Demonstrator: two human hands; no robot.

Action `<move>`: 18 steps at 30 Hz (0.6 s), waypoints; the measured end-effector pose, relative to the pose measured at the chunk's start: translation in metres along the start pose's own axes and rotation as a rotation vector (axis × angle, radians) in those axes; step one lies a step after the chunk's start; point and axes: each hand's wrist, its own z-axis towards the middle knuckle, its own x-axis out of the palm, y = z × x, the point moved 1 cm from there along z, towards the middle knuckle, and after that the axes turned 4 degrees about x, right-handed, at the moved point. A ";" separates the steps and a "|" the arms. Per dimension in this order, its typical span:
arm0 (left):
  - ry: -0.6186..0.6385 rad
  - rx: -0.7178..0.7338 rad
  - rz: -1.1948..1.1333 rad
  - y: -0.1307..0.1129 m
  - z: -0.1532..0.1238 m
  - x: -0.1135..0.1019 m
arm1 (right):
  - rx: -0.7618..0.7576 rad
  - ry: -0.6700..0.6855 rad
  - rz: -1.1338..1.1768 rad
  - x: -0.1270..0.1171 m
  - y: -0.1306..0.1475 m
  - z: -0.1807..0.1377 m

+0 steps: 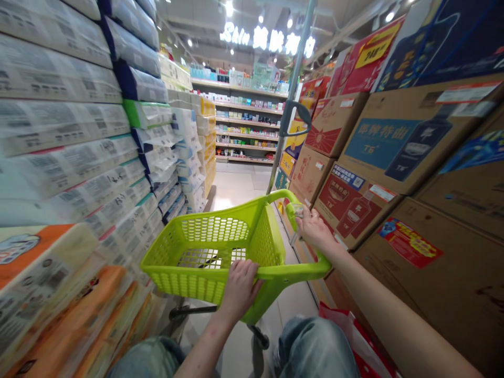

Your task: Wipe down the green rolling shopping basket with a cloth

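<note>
A lime-green shopping cart (220, 220) stands in front of me, turned sideways across the aisle, with slotted basket walls and nothing in the part of the basket I can see. My left hand (242, 283) has its fingers curled over the cart's near rim. On the cart's handle (289, 197) at the right, my right hand (313, 228) is closed around the grip. The thumb sides and palms are partly hidden by the cart.
Stacked tissue packs (79, 121) wall the left side, with orange packs (90, 310) low down. Cardboard cartons (381, 136) rise on the right. A grey pole (296, 73) stands beyond the handle. Shelves (248, 121) close the aisle's far end. A red bag (354, 336) is beside my knee.
</note>
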 end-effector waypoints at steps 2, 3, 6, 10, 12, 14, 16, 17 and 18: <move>0.007 -0.005 -0.007 -0.001 0.000 -0.001 | -0.031 0.063 -0.013 0.000 0.005 0.008; 0.009 -0.007 -0.010 -0.001 0.000 -0.002 | -0.043 0.100 -0.021 -0.001 0.007 0.013; 0.006 -0.007 -0.017 -0.002 -0.002 -0.002 | -0.037 0.204 -0.049 -0.004 0.013 0.033; 0.014 -0.019 0.007 -0.005 -0.005 -0.002 | 0.020 0.264 -0.078 -0.005 0.024 0.057; 0.023 -0.028 0.040 -0.006 -0.005 -0.001 | -0.010 0.274 -0.148 -0.004 0.029 0.062; 0.035 -0.031 0.075 -0.005 -0.004 0.000 | -0.117 0.276 -0.220 -0.002 0.032 0.061; 0.054 -0.034 0.105 -0.005 -0.003 0.001 | -0.252 0.275 -0.245 -0.001 0.032 0.056; 0.063 -0.037 0.119 -0.004 -0.002 0.001 | -0.331 0.275 -0.249 -0.001 0.032 0.052; 0.071 -0.040 0.134 -0.004 -0.002 0.001 | -0.417 0.269 -0.257 -0.001 0.031 0.048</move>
